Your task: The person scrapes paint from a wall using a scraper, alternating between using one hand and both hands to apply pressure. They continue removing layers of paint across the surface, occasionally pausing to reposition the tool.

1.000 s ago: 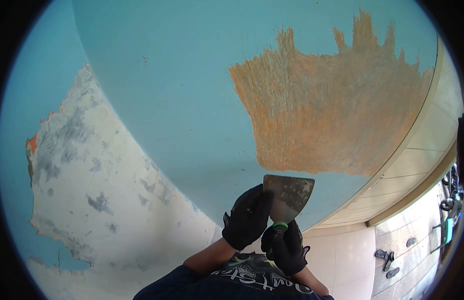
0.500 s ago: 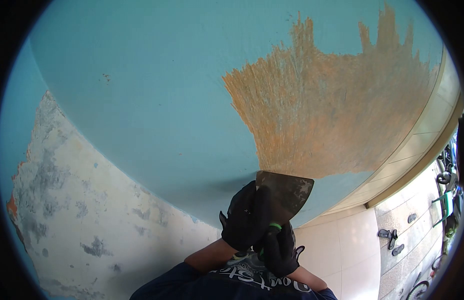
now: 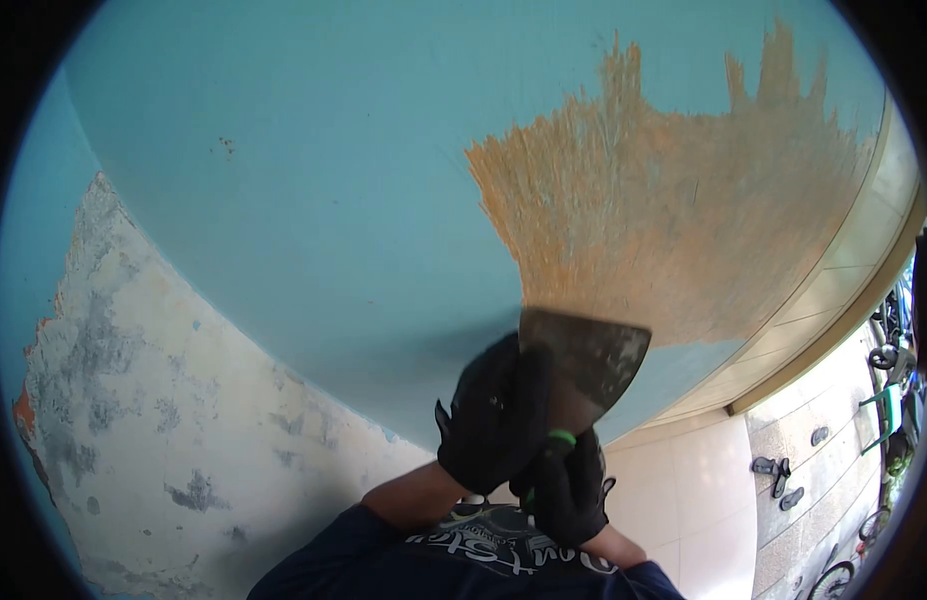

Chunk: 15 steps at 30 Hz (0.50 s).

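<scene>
A wide-bladed putty knife (image 3: 594,365) with a green collar lies against the wall, its straight edge over the lower part of a scraped orange-brown patch (image 3: 664,220). My left hand (image 3: 494,415), in a black glove, is closed around the left side of the blade near its base. Lower down, my right hand (image 3: 569,500), also gloved in black, grips the handle, which is mostly hidden by the fingers. Blue-green paint (image 3: 314,170) surrounds the patch, and a strip of it shows just below.
On the left, a wall section (image 3: 194,420) is bare white and grey, with ragged paint edges. Pale floor tiles (image 3: 674,480) lie at lower right. Farther right are sandals (image 3: 779,475), a green chair (image 3: 889,415) and a bicycle wheel (image 3: 834,582).
Both hands and the putty knife have moved up and slightly right, so the blade's edge now overlaps more of the scraped patch. The view has shifted a little.
</scene>
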Each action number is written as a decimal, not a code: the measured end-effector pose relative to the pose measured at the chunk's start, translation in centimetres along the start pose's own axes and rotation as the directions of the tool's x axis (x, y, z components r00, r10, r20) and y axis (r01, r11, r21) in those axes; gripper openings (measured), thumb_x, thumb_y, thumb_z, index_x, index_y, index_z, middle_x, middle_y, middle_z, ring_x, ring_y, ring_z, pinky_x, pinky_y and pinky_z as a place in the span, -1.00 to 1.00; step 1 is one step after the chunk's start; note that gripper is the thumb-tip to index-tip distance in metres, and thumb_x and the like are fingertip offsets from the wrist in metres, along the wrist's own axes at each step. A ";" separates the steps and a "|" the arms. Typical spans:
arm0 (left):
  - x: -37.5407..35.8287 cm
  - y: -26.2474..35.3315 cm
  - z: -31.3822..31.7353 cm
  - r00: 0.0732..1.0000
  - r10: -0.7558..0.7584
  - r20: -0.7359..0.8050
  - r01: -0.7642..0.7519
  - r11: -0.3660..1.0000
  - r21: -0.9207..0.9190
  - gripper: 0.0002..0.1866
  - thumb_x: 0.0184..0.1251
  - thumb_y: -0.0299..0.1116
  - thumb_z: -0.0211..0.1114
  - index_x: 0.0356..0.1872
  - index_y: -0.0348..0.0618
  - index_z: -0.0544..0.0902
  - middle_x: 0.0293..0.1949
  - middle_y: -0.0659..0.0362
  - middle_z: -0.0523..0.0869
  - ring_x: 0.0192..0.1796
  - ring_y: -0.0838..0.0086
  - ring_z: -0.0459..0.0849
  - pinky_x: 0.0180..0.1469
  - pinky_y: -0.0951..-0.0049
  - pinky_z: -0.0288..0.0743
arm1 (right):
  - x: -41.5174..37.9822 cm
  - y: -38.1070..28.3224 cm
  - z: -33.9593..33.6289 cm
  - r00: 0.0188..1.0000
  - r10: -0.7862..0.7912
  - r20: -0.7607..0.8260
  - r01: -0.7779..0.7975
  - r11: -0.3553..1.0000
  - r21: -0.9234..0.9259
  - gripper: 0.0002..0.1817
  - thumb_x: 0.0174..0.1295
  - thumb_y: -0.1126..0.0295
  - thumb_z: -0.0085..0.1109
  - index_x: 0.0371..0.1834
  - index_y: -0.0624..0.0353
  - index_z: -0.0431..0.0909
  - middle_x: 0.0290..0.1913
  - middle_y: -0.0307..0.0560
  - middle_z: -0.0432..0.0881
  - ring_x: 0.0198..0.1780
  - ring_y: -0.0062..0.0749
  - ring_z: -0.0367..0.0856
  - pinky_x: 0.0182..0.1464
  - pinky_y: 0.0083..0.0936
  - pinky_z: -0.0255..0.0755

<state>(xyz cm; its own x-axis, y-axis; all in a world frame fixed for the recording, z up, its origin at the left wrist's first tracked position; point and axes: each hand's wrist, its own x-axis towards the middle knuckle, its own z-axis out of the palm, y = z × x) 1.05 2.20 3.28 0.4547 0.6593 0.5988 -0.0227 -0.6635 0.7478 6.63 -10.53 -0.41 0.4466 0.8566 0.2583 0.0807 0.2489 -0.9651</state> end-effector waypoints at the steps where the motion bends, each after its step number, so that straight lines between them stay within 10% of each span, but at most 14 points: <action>1: -0.5 -0.1 0.2 1.000 0.009 -0.010 -0.009 1.000 -0.007 -0.77 0.60 -0.34 0.15 -0.11 -0.32 0.65 -0.30 -0.02 0.74 -0.29 0.17 0.73 -0.19 0.27 0.55 | -0.5 0.4 0.0 1.000 -0.010 0.004 0.010 1.000 -0.010 -0.62 0.54 0.39 -0.09 0.32 0.35 0.27 -0.32 -0.03 0.67 -0.40 -0.46 0.64 -0.35 -0.49 0.47; 4: -1.4 -0.4 0.5 0.982 -0.183 0.056 0.189 0.971 -0.147 -0.77 0.61 -0.33 0.14 -0.11 -0.32 0.64 -0.29 -0.02 0.74 -0.29 0.18 0.72 -0.19 0.27 0.54 | -1.4 1.6 0.1 0.983 0.176 -0.055 -0.162 0.968 0.189 -0.57 0.53 0.41 -0.11 0.38 0.39 0.24 -0.30 -0.05 0.68 -0.39 -0.47 0.64 -0.35 -0.51 0.48; 15: -1.9 0.0 0.9 0.935 -0.337 0.112 0.350 0.928 -0.128 -0.74 0.64 -0.27 0.10 -0.14 -0.27 0.62 -0.33 0.07 0.71 -0.32 0.42 0.64 -0.23 0.36 0.49 | -2.2 2.8 -1.1 0.999 0.039 -0.006 -0.040 0.997 -0.063 -0.50 0.51 0.47 -0.09 0.46 0.40 0.18 -0.22 0.01 0.68 -0.34 -0.42 0.66 -0.31 -0.48 0.50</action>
<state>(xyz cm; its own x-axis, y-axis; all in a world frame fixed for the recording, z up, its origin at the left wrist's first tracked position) 1.00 0.65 1.92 0.5322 0.8005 0.2755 0.0241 -0.3396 0.9403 6.83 -12.18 -3.67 0.4547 0.8631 0.2198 0.1188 0.1858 -0.9754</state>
